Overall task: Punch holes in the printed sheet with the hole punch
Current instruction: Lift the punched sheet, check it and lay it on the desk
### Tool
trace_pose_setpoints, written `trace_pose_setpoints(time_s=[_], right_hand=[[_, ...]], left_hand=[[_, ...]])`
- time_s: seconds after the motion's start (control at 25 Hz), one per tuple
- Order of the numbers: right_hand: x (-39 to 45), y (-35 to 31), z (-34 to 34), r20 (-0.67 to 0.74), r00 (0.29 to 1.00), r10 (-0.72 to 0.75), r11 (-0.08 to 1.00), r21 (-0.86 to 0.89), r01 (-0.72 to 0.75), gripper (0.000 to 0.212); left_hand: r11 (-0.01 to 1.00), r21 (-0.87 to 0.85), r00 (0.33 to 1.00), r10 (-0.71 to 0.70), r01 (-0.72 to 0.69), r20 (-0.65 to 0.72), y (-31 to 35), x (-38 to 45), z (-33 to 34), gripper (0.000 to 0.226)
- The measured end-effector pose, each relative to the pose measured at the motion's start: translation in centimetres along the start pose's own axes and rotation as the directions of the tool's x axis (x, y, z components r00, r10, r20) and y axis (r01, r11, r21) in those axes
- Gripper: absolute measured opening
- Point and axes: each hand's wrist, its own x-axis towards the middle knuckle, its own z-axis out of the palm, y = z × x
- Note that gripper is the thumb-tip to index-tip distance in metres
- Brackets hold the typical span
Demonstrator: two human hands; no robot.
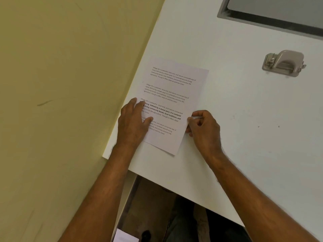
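Printed sheet [172, 102] lies flat near the table's [244, 119] left edge. Left hand [133, 122] presses open-palmed on its left side; right hand [203, 127] pinches its right edge between thumb and fingers. Hole punch [284, 63] sits well apart, toward the far right.

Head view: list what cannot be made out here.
- Printed sheet: left margin and some text hidden under the left hand.
- Sheet's right edge, covered by the right hand pinching it.
- Grey recessed panel: cut off by the frame's top-right edge.
- Hole punch: slot too small to see.
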Motion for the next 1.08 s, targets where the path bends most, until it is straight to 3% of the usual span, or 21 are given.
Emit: trace_pose_setpoints(time_s=[0.2,0.4,0.56,0.92,1.08], right_hand=[[-0.2,0.2,0.6,-0.02,0.999,-0.038,0.999,-0.033,0.037,0.015],[-1.0,0.9,0.9,0.032,0.987,-0.157,0.953,-0.258,0.16,0.057],[-1.1,1.1,0.9,0.096,0.977,-0.188,0.89,-0.404,0.211,0.066],[-0.7,1.6,0.9,0.096,0.97,-0.222,0.879,-0.412,0.242,0.071],[-1.5,1.7,-0.3,0.101,0.973,-0.209,0.938,-0.261,0.229,0.07]], left_hand=[[1.0,-0.004,1.0,-0.02,0.02,-0.007,-0.1,0.1,0.1,0.066],[1.0,-0.008,1.0,-0.028,0.027,-0.007,0.0,0.2,0.3,0.067],[0.999,-0.007,0.999,-0.036,0.036,-0.005,0.0,0.2,0.3,0.067],[1.0,0.007,1.0,-0.028,0.028,0.007,0.2,0.2,0.1,0.069],[1.0,-0.018,0.999,-0.004,0.003,-0.044,0.8,-0.6,-0.2,0.072]])
